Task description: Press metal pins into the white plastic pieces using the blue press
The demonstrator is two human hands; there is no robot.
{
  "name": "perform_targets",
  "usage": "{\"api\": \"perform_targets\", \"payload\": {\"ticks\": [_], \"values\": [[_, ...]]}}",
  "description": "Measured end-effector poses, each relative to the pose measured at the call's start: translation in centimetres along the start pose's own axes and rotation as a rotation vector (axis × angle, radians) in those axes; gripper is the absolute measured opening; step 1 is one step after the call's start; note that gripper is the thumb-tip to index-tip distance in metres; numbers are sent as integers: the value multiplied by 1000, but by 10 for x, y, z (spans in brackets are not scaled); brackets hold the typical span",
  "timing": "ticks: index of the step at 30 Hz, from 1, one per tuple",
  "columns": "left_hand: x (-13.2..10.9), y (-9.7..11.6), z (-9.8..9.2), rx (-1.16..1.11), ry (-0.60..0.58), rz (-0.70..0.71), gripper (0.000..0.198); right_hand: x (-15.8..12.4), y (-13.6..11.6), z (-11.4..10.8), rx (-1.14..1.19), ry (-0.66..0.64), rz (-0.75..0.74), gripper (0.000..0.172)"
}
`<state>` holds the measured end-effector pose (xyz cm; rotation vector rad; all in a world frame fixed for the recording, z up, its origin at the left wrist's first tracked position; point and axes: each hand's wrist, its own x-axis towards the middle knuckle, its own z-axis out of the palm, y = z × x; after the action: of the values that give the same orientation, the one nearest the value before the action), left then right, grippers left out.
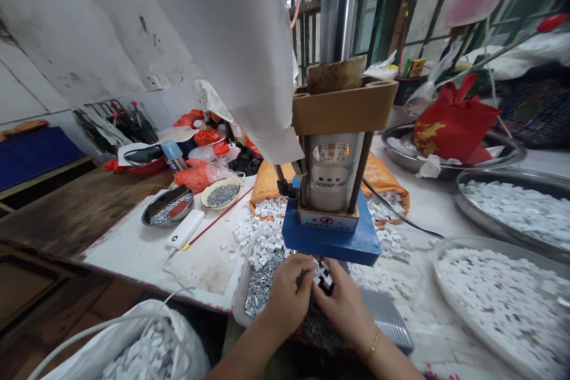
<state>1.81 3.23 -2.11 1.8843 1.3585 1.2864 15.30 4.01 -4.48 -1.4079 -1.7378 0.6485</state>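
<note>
Bag (84, 359): white parts (142, 353), near left
Left hand (287, 297): fingers curled on jig (323, 278)
Right hand (345, 306): grasping jig's other side
Jig: between both hands, below press (332, 190) base
Press: upright on desk (146, 243) behind
Pans (449, 249): white parts, right

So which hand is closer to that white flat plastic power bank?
Left. The left hand is right of and nearer the camera than the white flat plastic power bank; the right hand is farther right, beside the left hand.

Left hand (287, 297) beside right hand (345, 307) (curled).
</note>
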Motion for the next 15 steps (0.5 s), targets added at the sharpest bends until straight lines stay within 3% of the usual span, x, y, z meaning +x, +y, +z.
{"api": "perform_targets", "payload": {"ticks": [15], "values": [[0,-2,0,-6,-2,5,19,0,2,0,-26,-7,-8,30]]}}
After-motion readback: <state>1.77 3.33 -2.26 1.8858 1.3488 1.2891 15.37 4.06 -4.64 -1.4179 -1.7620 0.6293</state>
